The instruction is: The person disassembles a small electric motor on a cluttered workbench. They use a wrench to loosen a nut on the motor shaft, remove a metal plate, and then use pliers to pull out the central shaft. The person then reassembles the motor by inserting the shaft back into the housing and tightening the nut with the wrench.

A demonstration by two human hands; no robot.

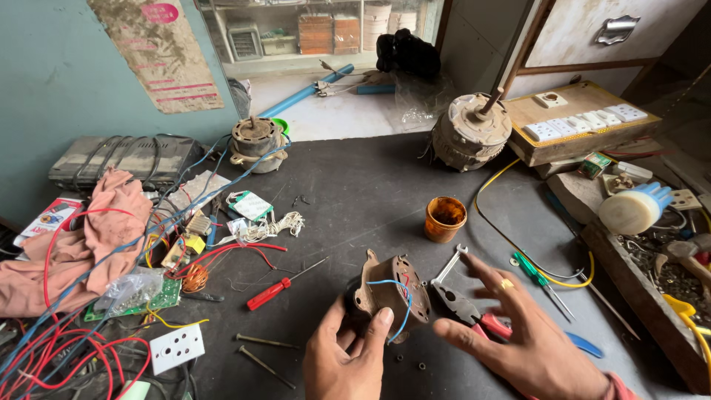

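left hand (348, 355) holding small motor housing (389, 295), right hand (529, 337) open beside it
left thumb and fingers pinch the rusty housing, held upright low centre over the dark bench; blue wire (400, 300) loops across its face. right fingers spread, hovering over red-handled pliers (470, 311), just apart from housing. spanner (449, 265) and orange jar (445, 218) behind.

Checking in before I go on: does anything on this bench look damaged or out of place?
The small motor in the left hand looks rusty, with a loose blue wire trailing off it. Small nuts lie scattered below it.
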